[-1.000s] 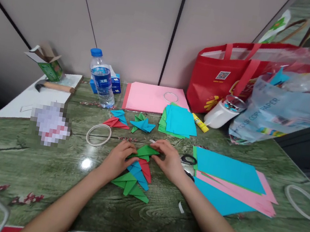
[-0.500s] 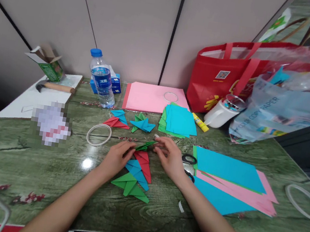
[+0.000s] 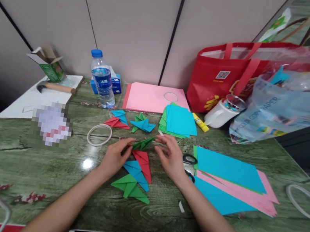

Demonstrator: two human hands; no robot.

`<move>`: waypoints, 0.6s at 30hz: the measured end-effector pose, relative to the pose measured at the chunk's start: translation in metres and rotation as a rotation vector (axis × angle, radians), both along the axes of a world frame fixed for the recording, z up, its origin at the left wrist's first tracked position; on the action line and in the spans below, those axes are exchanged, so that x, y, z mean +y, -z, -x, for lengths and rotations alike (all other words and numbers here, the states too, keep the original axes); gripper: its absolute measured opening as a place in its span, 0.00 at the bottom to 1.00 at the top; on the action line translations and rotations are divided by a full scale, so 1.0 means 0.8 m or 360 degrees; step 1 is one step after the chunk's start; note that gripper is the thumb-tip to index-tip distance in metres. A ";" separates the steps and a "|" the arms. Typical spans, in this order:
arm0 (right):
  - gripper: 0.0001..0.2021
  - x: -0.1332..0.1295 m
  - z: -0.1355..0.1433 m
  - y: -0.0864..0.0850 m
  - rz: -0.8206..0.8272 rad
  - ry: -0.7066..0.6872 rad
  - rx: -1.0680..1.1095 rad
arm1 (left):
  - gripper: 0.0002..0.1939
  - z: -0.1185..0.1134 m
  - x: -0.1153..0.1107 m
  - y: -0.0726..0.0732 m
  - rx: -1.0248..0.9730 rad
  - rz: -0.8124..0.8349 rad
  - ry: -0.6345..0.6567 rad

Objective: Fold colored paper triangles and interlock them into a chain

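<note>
A folded green paper piece [image 3: 143, 143] lies between my hands, its flaps raised. My left hand [image 3: 116, 155] is beside its left end, fingers apart and holding nothing. On the other side, my right hand [image 3: 169, 157] has its fingers spread, near the green piece and a small white paper strip [image 3: 160, 133]. Below lie folded pieces in a column: red [image 3: 143, 164], blue [image 3: 136, 173] and green [image 3: 130, 187]. Farther back are a blue-and-red folded pair [image 3: 118, 119] and a blue-and-green one [image 3: 142, 124].
Stacked blue and green squares [image 3: 180, 121], a glue stick [image 3: 200, 122], black-handled scissors [image 3: 189, 159] and blue sheets [image 3: 231, 169] are at the right. A bottle [image 3: 103, 81], mug [image 3: 222, 113] and red bag [image 3: 208, 81] stand behind. A white ring [image 3: 99, 135] lies left.
Both hands have let go of the green piece and drawn slightly apart. The green piece now rests on the table with its flaps more raised.
</note>
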State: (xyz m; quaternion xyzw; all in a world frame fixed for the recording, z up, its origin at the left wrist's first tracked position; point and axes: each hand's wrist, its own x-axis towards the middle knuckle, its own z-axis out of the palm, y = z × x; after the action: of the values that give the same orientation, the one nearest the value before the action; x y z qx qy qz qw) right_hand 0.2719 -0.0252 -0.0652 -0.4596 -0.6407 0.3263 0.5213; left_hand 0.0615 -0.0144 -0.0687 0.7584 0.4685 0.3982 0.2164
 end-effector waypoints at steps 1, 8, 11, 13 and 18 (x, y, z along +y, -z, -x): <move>0.12 -0.001 0.000 -0.002 -0.0025 -0.0004 0.0005 | 0.13 -0.001 -0.001 -0.002 -0.0090 0.0071 -0.0013; 0.14 -0.003 0.002 -0.002 -0.0041 -0.0052 -0.0072 | 0.13 -0.006 0.001 -0.020 -0.0694 0.0561 -0.0098; 0.19 -0.004 0.002 0.004 0.0056 -0.0125 -0.0124 | 0.13 -0.003 0.006 -0.018 -0.0766 0.0665 -0.0151; 0.23 -0.006 0.003 0.008 0.0072 -0.0172 -0.0199 | 0.13 0.001 0.010 -0.012 -0.0730 0.0690 -0.0200; 0.29 -0.011 0.007 0.010 0.0080 -0.0247 -0.0299 | 0.11 0.011 0.011 -0.005 -0.0220 0.0246 -0.0299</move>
State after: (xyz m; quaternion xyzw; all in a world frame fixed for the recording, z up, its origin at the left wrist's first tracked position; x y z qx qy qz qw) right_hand 0.2662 -0.0339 -0.0729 -0.4501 -0.7119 0.3372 0.4205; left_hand 0.0529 -0.0052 -0.0649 0.6631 0.5506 0.4307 0.2677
